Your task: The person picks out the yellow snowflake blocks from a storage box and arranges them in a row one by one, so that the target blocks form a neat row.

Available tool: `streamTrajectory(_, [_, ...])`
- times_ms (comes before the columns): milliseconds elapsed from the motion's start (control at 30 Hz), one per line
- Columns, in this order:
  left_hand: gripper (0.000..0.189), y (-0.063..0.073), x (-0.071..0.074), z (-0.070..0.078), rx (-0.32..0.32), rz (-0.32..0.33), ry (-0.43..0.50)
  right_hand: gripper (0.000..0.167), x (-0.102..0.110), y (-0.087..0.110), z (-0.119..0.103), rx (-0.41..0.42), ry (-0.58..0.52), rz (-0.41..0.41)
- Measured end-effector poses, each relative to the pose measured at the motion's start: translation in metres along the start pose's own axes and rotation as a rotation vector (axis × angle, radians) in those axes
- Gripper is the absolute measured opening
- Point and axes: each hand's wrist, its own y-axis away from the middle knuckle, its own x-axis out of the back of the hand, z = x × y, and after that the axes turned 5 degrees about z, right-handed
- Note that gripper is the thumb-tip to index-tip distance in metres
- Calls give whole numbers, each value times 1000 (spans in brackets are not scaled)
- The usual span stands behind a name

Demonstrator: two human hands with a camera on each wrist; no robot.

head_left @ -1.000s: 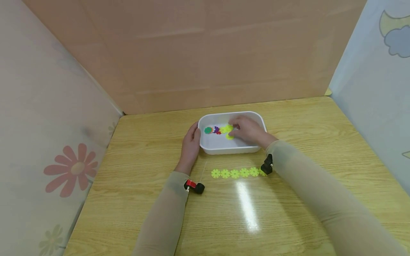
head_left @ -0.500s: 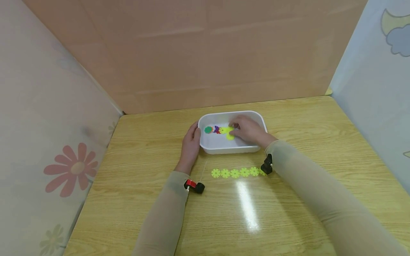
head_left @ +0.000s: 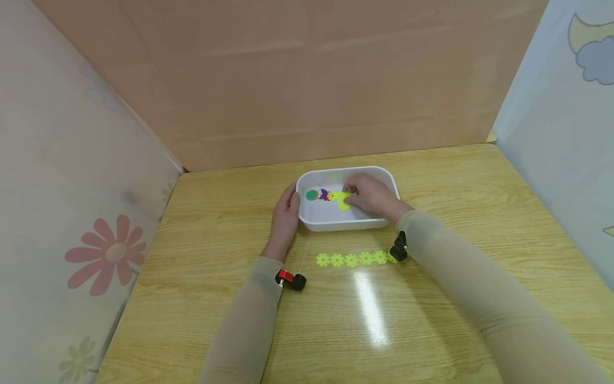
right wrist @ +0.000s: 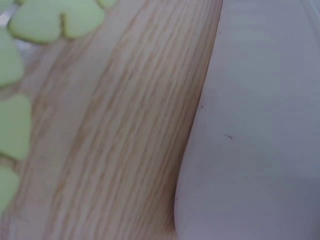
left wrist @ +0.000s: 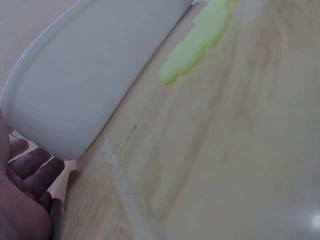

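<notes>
In the head view, a white plastic tub (head_left: pixel 350 226) stands on the wooden table. My left hand (head_left: pixel 285 216) holds its left end; in the left wrist view curled fingers (left wrist: pixel 36 172) lie against the outside wall. Inside the tub, my right hand (head_left: pixel 371 196) has thumb and fingers bent around a yellow snowflake disc (head_left: pixel 344 205), partly covering it. More yellow discs lie beside it, then a red piece, a purple disc (head_left: pixel 323 194) and a green disc (head_left: pixel 312 195) toward the left. The right wrist view shows only the tub's outer wall and table discs, not the hand.
A row of several yellow snowflake discs (head_left: pixel 352 260) lies on the table (head_left: pixel 216 224) in front of the tub, its right end under the right wrist's black camera mount (head_left: pixel 399 248). A brown panel (head_left: pixel 307 85) closes the back; pale printed walls flank both sides.
The right fingers have shifted slightly over the yellow discs in the tub, and more of the nearest disc shows. The left hand, the tub and the table row stay put.
</notes>
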Motion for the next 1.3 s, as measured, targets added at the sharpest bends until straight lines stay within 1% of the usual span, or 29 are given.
streamTrajectory(233, [52,1,0,0,-19,-16,16,27,0,2,-1,9,19,23])
streamTrajectory(400, [52,2,1,1,-22,-20,21,28,0,2,-2,3,27,20])
streamTrajectory(633, [52,3,0,2,-22,-11,10,35,0,3,-1,-29,27,9])
streamTrajectory(867, [51,2,-3,1,-31,-6,5,35,3,4,0,-54,47,15])
streamTrajectory(1000, [50,1,-4,2,-36,-11,11,37,4,6,1,-59,57,40])
streamTrajectory(1133, [50,1,-4,2,-35,-14,8,38,6,8,0,-54,35,94])
streamTrajectory(1300, [53,2,-4,2,-31,-11,-2,38,10,13,-5,-4,13,181])
